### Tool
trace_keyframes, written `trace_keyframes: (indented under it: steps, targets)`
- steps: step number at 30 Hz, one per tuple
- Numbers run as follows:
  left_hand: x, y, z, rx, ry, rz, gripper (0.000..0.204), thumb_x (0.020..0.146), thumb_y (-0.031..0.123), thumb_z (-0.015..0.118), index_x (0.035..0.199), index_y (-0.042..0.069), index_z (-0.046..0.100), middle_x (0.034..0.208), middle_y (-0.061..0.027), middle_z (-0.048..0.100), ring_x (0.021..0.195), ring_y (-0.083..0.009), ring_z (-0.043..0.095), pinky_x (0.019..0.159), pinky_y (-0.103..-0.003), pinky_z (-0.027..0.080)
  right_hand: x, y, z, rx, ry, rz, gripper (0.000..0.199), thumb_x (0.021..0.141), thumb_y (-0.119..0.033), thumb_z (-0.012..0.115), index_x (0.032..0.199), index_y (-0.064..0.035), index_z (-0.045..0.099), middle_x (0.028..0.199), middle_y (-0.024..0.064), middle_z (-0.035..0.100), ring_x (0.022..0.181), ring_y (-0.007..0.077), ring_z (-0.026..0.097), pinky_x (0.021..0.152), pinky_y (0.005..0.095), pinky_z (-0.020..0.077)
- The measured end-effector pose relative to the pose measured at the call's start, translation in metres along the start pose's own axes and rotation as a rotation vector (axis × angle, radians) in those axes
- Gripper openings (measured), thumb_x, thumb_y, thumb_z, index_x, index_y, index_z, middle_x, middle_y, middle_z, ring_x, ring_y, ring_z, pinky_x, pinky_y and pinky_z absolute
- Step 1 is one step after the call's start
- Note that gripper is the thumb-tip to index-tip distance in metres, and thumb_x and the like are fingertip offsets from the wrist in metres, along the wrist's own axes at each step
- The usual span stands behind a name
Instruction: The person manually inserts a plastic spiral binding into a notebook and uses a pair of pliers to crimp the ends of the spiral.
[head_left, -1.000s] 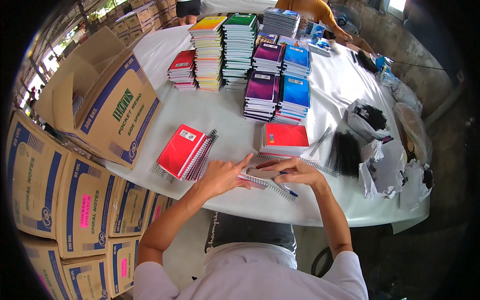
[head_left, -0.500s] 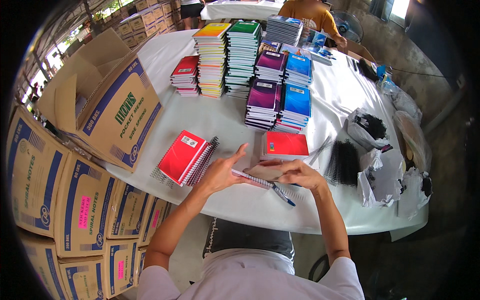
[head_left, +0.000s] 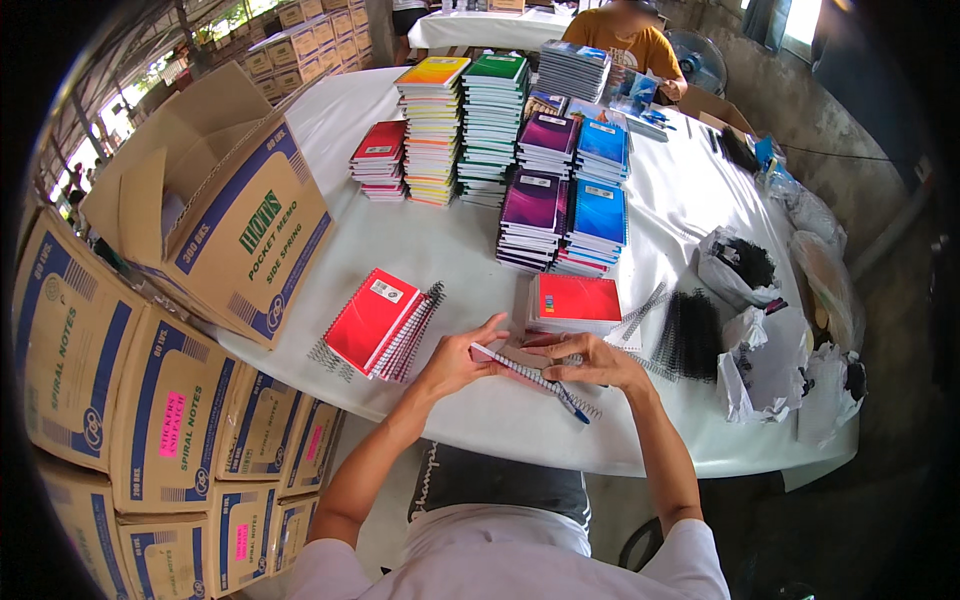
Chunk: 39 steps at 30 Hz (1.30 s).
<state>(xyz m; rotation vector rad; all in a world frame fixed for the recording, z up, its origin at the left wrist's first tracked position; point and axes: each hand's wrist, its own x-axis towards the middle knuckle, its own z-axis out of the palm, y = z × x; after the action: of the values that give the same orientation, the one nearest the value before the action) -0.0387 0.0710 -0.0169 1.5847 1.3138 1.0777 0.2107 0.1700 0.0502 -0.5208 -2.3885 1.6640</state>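
Observation:
My left hand [head_left: 462, 362] is closed around one end of a small notebook [head_left: 522, 357], tilted with its spiral edge toward me. At the other end, my right hand [head_left: 592, 362] has its fingers bent onto the notebook's cover and wire edge. A black spiral wire [head_left: 588, 408] sticks out beyond the notebook on the right. Just below my right hand shows a blue pen-like tool [head_left: 572, 404]; whether my fingers hold it is hidden. Beyond my hands lies a stack of red-covered pads [head_left: 578, 298], and to the left sits a stack of red spiral notebooks [head_left: 370, 318].
Tall stacks of yellow [head_left: 432, 75], green [head_left: 497, 70], purple [head_left: 531, 203] and blue notebooks [head_left: 597, 210] stand farther back. Loose black spirals [head_left: 686, 335] and torn plastic bags [head_left: 765, 350] lie right. An open carton [head_left: 245, 230] stands left. Another person [head_left: 630, 45] sits across the table.
My left hand's spread fingers have closed onto the notebook. My right hand stays at the notebook's other end, fingers now more bent over its wire edge. The whole view has shifted slightly.

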Motion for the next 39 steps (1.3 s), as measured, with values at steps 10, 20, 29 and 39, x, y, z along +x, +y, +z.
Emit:
trace_keyframes:
  steps: [10,20,29,39]
  targets:
    - [-0.003,-0.008,0.005,-0.024,0.054,-0.009,0.099,0.075,0.020,0.083,0.155,0.024,0.024,0.129,-0.0162,0.063,0.118,-0.0194,0.060,0.093,-0.032,0.054,-0.008,-0.003,0.002,0.290,0.094,0.045,0.040,0.084,-0.021,0.074,0.119,-0.0043,0.069,0.126,0.0170,0.063,0.118,0.0221,0.056,0.099,0.0327,0.0431]
    - [-0.003,-0.008,0.001,-0.196,-0.018,-0.080,0.081,0.083,0.021,0.078,0.151,0.014,0.034,0.136,-0.0156,0.058,0.121,-0.0165,0.057,0.090,-0.027,0.051,0.001,-0.020,0.006,0.080,0.093,0.038,0.041,0.084,-0.018,0.071,0.122,-0.0016,0.067,0.130,0.0166,0.061,0.117,0.0226,0.057,0.102,0.0335,0.0409]
    - [-0.028,0.032,-0.021,-0.437,0.096,0.002,0.060,0.098,0.029,0.059,0.145,-0.002,0.039,0.142,-0.0149,0.052,0.133,-0.0234,0.047,0.110,-0.034,0.037,-0.145,-0.010,0.017,-0.665,0.554,0.270,0.051,0.072,-0.015,0.078,0.122,-0.0096,0.068,0.131,0.0143,0.058,0.121,0.0315,0.052,0.106,0.0437,0.0356]
    - [-0.059,-0.003,0.014,0.098,0.216,0.098,0.059,0.095,0.026,0.061,0.148,0.010,0.040,0.146,-0.0142,0.049,0.141,-0.0305,0.038,0.112,-0.040,0.030,-0.048,0.037,0.106,-1.076,0.747,0.147,0.051,0.080,-0.024,0.073,0.127,-0.0118,0.059,0.124,0.0129,0.054,0.115,0.0330,0.050,0.100,0.0477,0.0358]
